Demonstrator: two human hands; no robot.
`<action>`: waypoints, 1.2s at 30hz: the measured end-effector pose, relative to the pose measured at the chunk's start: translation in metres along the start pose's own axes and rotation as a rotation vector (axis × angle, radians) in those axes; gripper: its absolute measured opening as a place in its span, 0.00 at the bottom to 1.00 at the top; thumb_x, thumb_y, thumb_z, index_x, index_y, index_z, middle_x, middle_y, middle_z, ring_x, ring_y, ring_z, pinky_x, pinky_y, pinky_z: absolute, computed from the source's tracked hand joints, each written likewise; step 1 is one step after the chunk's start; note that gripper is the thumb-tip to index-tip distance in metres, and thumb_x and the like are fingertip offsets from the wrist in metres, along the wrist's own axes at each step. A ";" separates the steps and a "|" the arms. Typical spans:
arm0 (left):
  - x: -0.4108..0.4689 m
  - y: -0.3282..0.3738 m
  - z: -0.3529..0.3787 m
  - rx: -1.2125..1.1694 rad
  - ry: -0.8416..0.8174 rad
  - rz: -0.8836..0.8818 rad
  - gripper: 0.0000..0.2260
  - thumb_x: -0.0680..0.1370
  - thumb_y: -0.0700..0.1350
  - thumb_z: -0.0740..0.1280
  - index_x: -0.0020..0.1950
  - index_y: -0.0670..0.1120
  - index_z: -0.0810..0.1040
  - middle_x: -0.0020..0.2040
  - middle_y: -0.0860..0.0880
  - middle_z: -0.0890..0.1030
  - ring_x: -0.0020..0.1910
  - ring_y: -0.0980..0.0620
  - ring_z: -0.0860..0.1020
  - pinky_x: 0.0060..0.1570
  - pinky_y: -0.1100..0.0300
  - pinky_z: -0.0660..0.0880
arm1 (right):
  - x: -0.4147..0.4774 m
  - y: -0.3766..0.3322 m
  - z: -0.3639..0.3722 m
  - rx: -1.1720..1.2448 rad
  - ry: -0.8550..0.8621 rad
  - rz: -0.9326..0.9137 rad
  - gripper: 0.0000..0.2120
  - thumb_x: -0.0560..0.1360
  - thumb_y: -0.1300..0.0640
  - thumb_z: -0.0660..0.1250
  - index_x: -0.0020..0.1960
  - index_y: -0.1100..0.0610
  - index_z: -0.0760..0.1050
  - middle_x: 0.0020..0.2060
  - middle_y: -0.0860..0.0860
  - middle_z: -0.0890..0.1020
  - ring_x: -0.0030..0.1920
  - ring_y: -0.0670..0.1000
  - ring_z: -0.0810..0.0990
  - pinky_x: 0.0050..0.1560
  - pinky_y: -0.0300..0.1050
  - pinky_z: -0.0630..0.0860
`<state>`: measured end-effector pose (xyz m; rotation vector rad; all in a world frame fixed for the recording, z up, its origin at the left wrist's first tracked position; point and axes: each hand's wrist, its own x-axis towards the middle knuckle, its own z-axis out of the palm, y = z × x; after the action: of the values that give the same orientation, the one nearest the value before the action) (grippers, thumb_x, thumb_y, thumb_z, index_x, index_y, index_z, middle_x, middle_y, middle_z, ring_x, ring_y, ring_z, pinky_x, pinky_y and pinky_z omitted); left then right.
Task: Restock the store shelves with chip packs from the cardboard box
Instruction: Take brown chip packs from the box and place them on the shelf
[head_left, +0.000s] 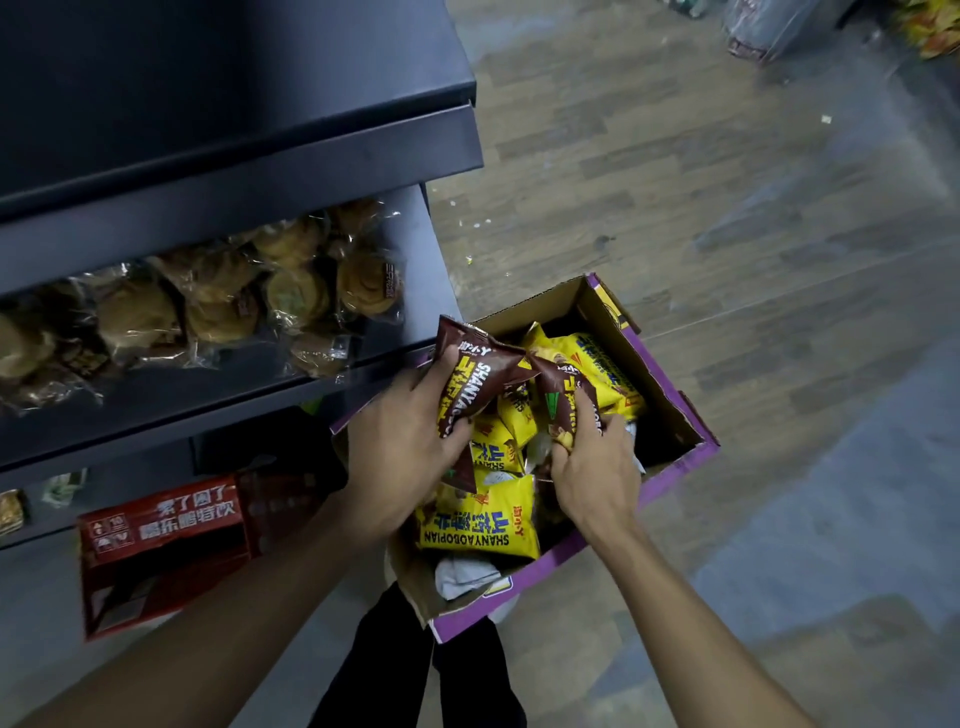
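Brown chip pack (480, 374), top toward shelf (156, 418)

A wood-look plank floor (675, 182) is running across the right side, with soft bluish light pooling on it and small pale scraps (475, 224) lying near the shelf end. Dark shelves (234, 78) are standing on the left, one tier carrying clear-wrapped round pastries (218, 301) and a red printed carton (166, 540) sitting lower down. At the far top right, a plastic-wrapped bundle (753, 31) and yellow-orange packs (930, 26) are showing, blurred.
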<state>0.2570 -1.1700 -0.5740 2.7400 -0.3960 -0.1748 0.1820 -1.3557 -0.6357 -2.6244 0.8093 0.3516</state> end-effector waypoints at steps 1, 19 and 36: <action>0.003 0.000 0.004 0.014 -0.030 -0.007 0.33 0.69 0.51 0.73 0.74 0.52 0.68 0.53 0.44 0.79 0.49 0.41 0.80 0.40 0.53 0.75 | -0.001 0.001 -0.002 0.009 0.031 0.015 0.34 0.74 0.53 0.67 0.77 0.48 0.59 0.60 0.58 0.69 0.60 0.60 0.70 0.54 0.56 0.74; 0.013 0.002 0.077 -0.137 -0.308 -0.164 0.36 0.77 0.51 0.68 0.78 0.58 0.51 0.64 0.42 0.69 0.61 0.42 0.74 0.56 0.51 0.74 | 0.021 -0.010 0.025 0.018 -0.179 0.147 0.50 0.73 0.40 0.70 0.79 0.42 0.37 0.62 0.62 0.70 0.59 0.62 0.76 0.52 0.53 0.75; 0.012 0.010 0.045 -0.087 -0.212 -0.132 0.34 0.75 0.52 0.70 0.76 0.56 0.57 0.56 0.46 0.78 0.56 0.44 0.78 0.52 0.51 0.77 | 0.007 -0.008 -0.013 -0.076 -0.058 0.089 0.43 0.75 0.45 0.69 0.79 0.44 0.43 0.63 0.56 0.73 0.60 0.58 0.76 0.49 0.51 0.73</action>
<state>0.2578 -1.1976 -0.6122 2.6699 -0.2567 -0.5075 0.1943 -1.3583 -0.6238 -2.6399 0.9127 0.4905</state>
